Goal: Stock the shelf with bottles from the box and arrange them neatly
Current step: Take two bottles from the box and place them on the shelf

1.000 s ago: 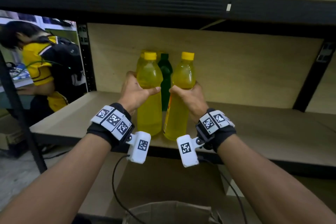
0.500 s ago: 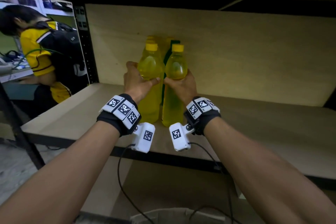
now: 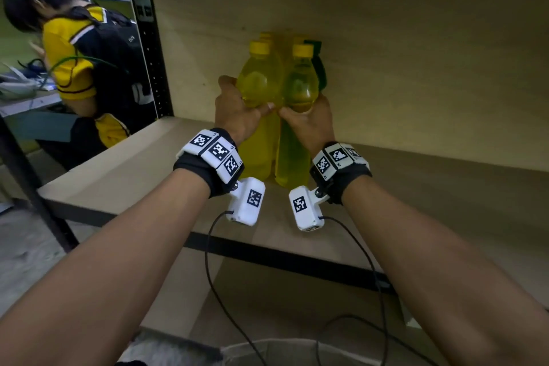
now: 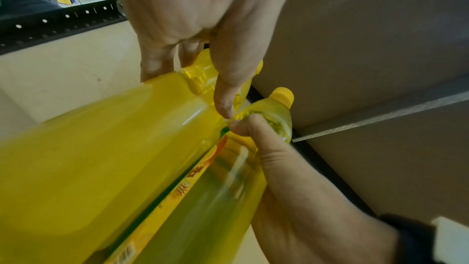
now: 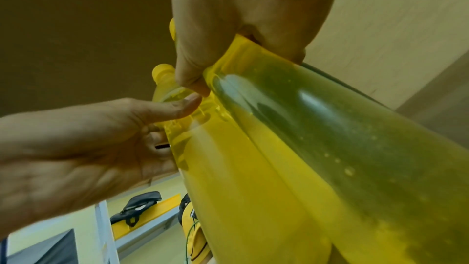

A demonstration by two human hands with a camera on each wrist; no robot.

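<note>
Two yellow bottles with yellow caps stand side by side on the wooden shelf (image 3: pixel 416 193). My left hand (image 3: pixel 237 110) grips the left yellow bottle (image 3: pixel 258 80) around its shoulder. My right hand (image 3: pixel 309 119) grips the right yellow bottle (image 3: pixel 300 83) the same way. The thumbs nearly meet between the two bottles, as the left wrist view shows at my left hand (image 4: pixel 223 91) and my right hand (image 4: pixel 256 133). Behind them stand more yellow bottles and a green bottle (image 3: pixel 319 65), mostly hidden, against the back panel.
The shelf's back panel (image 3: pixel 416 53) is close behind the bottles. A black upright post (image 3: pixel 148 47) stands at the left. A person in a yellow and black shirt (image 3: pixel 80 62) bends over beyond it. The box's rim (image 3: pixel 267 350) lies below the shelf's front edge.
Both hands have carried the two yellow bottles deeper into the shelf, up to the bottles at the back. The bottles now stand close together.
</note>
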